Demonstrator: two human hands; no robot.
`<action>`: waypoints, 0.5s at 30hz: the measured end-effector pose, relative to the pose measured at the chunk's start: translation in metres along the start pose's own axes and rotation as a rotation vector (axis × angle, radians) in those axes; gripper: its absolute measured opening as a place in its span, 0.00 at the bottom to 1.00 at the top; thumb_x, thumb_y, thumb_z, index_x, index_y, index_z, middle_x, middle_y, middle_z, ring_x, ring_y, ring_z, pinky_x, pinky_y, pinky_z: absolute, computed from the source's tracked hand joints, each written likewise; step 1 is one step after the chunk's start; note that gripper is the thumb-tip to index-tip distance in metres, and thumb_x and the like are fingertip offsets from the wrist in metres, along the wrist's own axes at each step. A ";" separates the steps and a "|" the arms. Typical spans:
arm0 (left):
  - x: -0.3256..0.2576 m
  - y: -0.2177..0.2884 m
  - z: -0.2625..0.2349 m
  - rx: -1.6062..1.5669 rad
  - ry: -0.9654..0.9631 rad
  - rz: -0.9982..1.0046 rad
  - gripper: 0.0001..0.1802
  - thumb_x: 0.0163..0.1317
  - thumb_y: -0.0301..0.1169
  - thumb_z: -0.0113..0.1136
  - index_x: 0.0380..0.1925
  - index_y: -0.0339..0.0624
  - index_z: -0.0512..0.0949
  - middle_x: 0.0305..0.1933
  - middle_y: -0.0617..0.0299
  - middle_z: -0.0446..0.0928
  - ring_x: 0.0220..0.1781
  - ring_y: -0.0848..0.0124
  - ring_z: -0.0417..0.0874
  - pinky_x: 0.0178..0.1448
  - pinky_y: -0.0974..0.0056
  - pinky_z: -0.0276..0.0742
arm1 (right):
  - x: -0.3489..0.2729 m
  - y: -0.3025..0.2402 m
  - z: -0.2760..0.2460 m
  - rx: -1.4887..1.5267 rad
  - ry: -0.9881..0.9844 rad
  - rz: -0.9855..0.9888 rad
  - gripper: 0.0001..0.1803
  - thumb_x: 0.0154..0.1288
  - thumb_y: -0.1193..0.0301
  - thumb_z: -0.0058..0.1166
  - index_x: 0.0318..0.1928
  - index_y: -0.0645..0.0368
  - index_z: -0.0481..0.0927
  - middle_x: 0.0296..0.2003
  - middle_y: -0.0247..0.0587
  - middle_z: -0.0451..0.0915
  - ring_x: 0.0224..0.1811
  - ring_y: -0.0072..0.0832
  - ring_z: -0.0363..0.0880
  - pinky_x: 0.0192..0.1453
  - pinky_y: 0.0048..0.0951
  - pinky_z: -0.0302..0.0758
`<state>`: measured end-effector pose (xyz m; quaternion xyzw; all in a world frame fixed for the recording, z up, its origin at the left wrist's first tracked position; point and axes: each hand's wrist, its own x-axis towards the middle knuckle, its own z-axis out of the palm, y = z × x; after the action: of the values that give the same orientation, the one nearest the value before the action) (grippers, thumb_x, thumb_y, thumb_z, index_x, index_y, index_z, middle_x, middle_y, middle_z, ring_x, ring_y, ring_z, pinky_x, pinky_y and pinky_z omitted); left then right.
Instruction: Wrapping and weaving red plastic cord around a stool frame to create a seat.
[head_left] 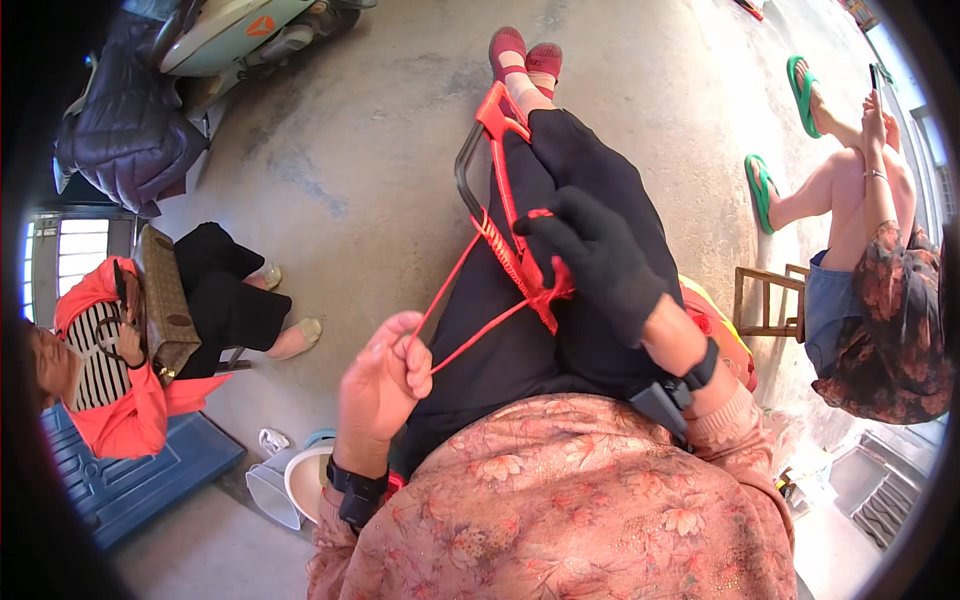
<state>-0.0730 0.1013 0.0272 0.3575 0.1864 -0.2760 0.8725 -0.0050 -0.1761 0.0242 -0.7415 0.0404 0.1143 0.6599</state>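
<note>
Across my lap lies a narrow frame point(464, 172) with a black bent rod, red bars and a red corner piece at its far end; its exact kind I cannot tell. Red cord point(505, 250) is wound in tight turns around its near part. My left hand point(385, 375), bare, is closed on the cord, and two taut strands run from its fingers to the frame. In a black glove, my right hand point(600, 255) curls over the frame's near end, gripping a bunch of red cord there. Its fingertips are partly hidden.
At left sits a person in an orange jacket point(120, 415) with a brown bag point(165, 300); at right another sits on a wooden stool point(765, 305). A scooter point(215, 45) stands far left. Pale buckets point(305, 480) are beside my left elbow. A red-and-yellow thing point(715, 330) is by my right hip.
</note>
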 end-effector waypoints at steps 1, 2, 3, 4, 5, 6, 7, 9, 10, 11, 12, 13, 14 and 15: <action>-0.005 -0.001 -0.005 -0.018 -0.007 0.023 0.23 0.66 0.42 0.54 0.53 0.37 0.69 0.25 0.63 0.68 0.25 0.75 0.67 0.27 0.71 0.65 | 0.006 0.004 0.010 -0.039 -0.024 0.036 0.10 0.66 0.67 0.54 0.39 0.62 0.78 0.27 0.32 0.76 0.29 0.17 0.71 0.36 0.24 0.70; -0.011 -0.003 -0.008 0.083 0.023 -0.012 0.19 0.66 0.38 0.53 0.50 0.35 0.71 0.22 0.66 0.66 0.22 0.77 0.64 0.24 0.73 0.62 | 0.008 0.007 0.017 -0.014 -0.033 -0.013 0.10 0.66 0.67 0.54 0.39 0.62 0.78 0.27 0.32 0.76 0.29 0.17 0.71 0.36 0.24 0.70; -0.016 -0.003 -0.012 0.174 0.087 -0.034 0.15 0.67 0.35 0.53 0.46 0.34 0.73 0.19 0.68 0.64 0.18 0.80 0.62 0.20 0.74 0.59 | 0.010 0.009 0.024 0.055 -0.109 0.100 0.11 0.66 0.66 0.54 0.39 0.63 0.78 0.27 0.32 0.76 0.29 0.17 0.71 0.35 0.24 0.71; -0.021 -0.005 -0.014 0.274 0.155 -0.063 0.08 0.67 0.28 0.52 0.39 0.33 0.75 0.15 0.72 0.60 0.14 0.84 0.56 0.17 0.76 0.52 | 0.011 0.010 0.028 0.114 -0.170 0.233 0.12 0.66 0.66 0.54 0.40 0.63 0.78 0.27 0.32 0.76 0.29 0.17 0.71 0.35 0.24 0.71; -0.025 -0.006 -0.016 0.278 0.140 -0.068 0.08 0.67 0.28 0.52 0.39 0.33 0.75 0.15 0.72 0.60 0.14 0.84 0.56 0.17 0.76 0.52 | 0.011 0.010 0.030 0.122 -0.184 0.222 0.12 0.66 0.66 0.54 0.40 0.63 0.78 0.27 0.32 0.76 0.29 0.17 0.71 0.35 0.24 0.71; -0.028 -0.005 -0.017 0.252 0.020 -0.097 0.08 0.67 0.28 0.52 0.38 0.33 0.75 0.15 0.73 0.59 0.14 0.84 0.55 0.17 0.76 0.52 | 0.011 0.010 0.031 0.094 -0.181 0.183 0.11 0.66 0.66 0.53 0.41 0.62 0.78 0.27 0.32 0.76 0.29 0.17 0.72 0.34 0.24 0.71; -0.030 -0.005 -0.017 0.223 -0.143 -0.133 0.08 0.67 0.28 0.53 0.36 0.33 0.74 0.16 0.73 0.59 0.14 0.84 0.55 0.17 0.76 0.53 | 0.009 0.009 0.030 0.065 -0.189 0.155 0.11 0.67 0.66 0.53 0.41 0.62 0.77 0.27 0.33 0.76 0.29 0.17 0.72 0.34 0.24 0.71; -0.029 -0.001 -0.013 0.157 -0.140 -0.139 0.08 0.67 0.28 0.52 0.37 0.32 0.74 0.17 0.71 0.63 0.14 0.84 0.55 0.17 0.77 0.54 | 0.008 0.005 0.024 0.080 -0.184 0.205 0.11 0.66 0.66 0.53 0.42 0.62 0.77 0.27 0.33 0.76 0.29 0.17 0.72 0.34 0.24 0.71; -0.026 0.002 -0.010 0.141 -0.155 -0.125 0.08 0.67 0.29 0.52 0.36 0.33 0.74 0.18 0.68 0.65 0.14 0.82 0.57 0.17 0.76 0.56 | 0.007 0.004 0.019 0.115 -0.182 0.241 0.11 0.66 0.67 0.54 0.42 0.62 0.77 0.27 0.33 0.76 0.29 0.17 0.72 0.34 0.24 0.71; -0.022 0.007 -0.004 0.126 -0.169 -0.114 0.09 0.67 0.30 0.52 0.36 0.34 0.74 0.19 0.66 0.66 0.13 0.80 0.59 0.17 0.75 0.57 | 0.008 0.002 0.013 0.092 -0.185 0.276 0.11 0.66 0.67 0.54 0.42 0.62 0.77 0.27 0.33 0.76 0.29 0.17 0.72 0.34 0.24 0.71; -0.014 0.013 0.003 0.116 -0.350 0.018 0.10 0.67 0.31 0.52 0.39 0.34 0.74 0.26 0.60 0.71 0.18 0.75 0.67 0.19 0.73 0.63 | 0.008 0.000 0.007 0.209 -0.092 0.241 0.11 0.65 0.68 0.55 0.42 0.63 0.78 0.27 0.33 0.76 0.30 0.17 0.73 0.35 0.23 0.72; -0.002 0.019 0.011 0.114 -0.522 0.150 0.12 0.67 0.32 0.52 0.41 0.34 0.75 0.33 0.54 0.76 0.24 0.69 0.75 0.21 0.71 0.69 | 0.009 -0.001 0.001 0.308 0.016 0.240 0.10 0.64 0.69 0.56 0.42 0.63 0.79 0.27 0.32 0.76 0.30 0.17 0.73 0.37 0.22 0.72; 0.004 0.025 0.020 0.124 -0.467 0.264 0.14 0.67 0.34 0.52 0.46 0.35 0.74 0.42 0.50 0.76 0.34 0.62 0.78 0.26 0.69 0.74 | 0.012 -0.003 -0.006 0.324 0.000 0.210 0.10 0.64 0.69 0.56 0.42 0.63 0.79 0.27 0.32 0.76 0.30 0.17 0.73 0.37 0.22 0.72; 0.011 0.030 0.030 0.121 -0.367 0.368 0.17 0.67 0.35 0.52 0.50 0.36 0.74 0.51 0.47 0.76 0.44 0.56 0.80 0.30 0.67 0.78 | 0.015 -0.005 -0.013 0.191 0.174 0.060 0.09 0.63 0.71 0.57 0.41 0.63 0.80 0.27 0.32 0.76 0.31 0.17 0.74 0.38 0.22 0.73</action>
<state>-0.0421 0.0938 0.0574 0.3811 -0.0599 -0.1833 0.9042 0.0124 -0.1868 0.0268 -0.6807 0.1306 0.0647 0.7179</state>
